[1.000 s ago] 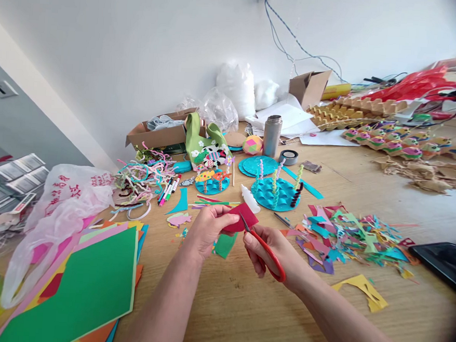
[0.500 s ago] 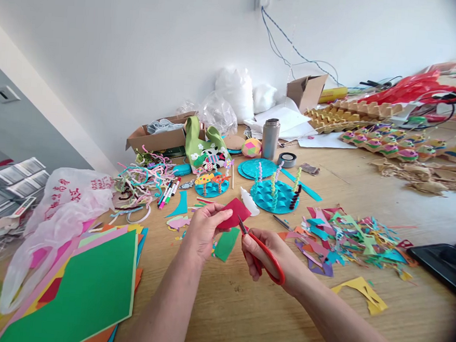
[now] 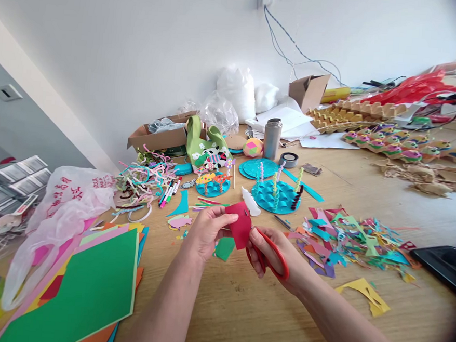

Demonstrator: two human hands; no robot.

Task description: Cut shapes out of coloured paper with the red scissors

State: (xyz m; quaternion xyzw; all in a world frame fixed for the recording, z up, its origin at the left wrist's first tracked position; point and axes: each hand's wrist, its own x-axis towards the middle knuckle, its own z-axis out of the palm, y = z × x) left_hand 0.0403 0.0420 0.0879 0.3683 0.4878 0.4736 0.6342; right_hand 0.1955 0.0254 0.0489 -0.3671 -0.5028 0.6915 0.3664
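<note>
Between thumb and fingers, my left hand (image 3: 207, 232) pinches a piece of red paper (image 3: 240, 229), its face turned toward me. My right hand (image 3: 271, 252) is closed around the red handles of a pair of scissors (image 3: 284, 266). The blades meet the paper's right side and are largely hidden by it. A green paper piece (image 3: 224, 249) lies on the table just under the red one. Behind the red paper lies a white fish-like cutout (image 3: 251, 201). Beyond it stands a blue round base (image 3: 276, 198) with coiled pipe cleaners sticking up.
Coloured paper scraps (image 3: 356, 240) are heaped to the right, near a black object (image 3: 444, 264). Stacked coloured sheets (image 3: 83, 286) lie at left beside a plastic bag (image 3: 64, 217). Markers (image 3: 170, 192), a metal bottle (image 3: 272, 138) and painted egg-carton pieces (image 3: 409, 144) stand farther back.
The red paper has turned and dropped slightly in my left hand, now covering part of the green piece. The scissors have shifted a little right and down, their blades now mostly behind the paper.
</note>
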